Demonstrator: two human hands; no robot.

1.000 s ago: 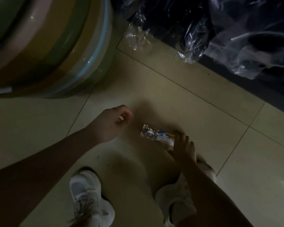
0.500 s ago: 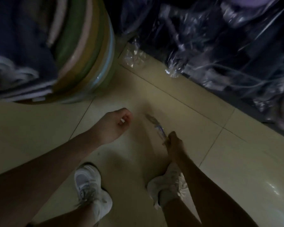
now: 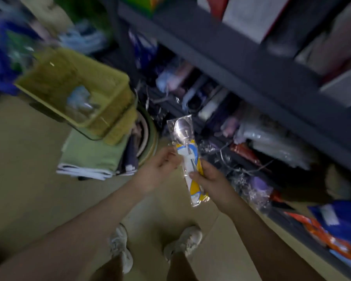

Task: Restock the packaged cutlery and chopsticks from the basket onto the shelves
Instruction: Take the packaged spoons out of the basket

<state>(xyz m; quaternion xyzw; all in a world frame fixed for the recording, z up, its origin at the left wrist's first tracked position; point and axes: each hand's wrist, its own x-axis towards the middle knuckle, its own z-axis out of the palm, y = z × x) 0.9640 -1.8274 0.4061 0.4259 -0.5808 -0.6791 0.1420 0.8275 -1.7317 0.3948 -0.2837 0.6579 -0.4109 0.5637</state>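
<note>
Nearest the viewer, two shoes (image 3: 122,248) stand on the tiled floor (image 3: 28,179). Above them the right hand (image 3: 211,182) closes its grip on the lower half of a packaged spoon (image 3: 187,157), bowl end up, while the left hand (image 3: 160,169) touches the packet's left edge with its fingertips, holding nothing else. Beyond, to the left, a yellow-green basket (image 3: 109,82) with more packets inside rests on stacked goods. To the right, the dark shelves (image 3: 241,63) carry wrapped stock, blurred beyond identification. To place the packet well, the person should probably keep it pinched by its card backing, find the matching row, and lay it flat beside like items rather than drop it.
</note>
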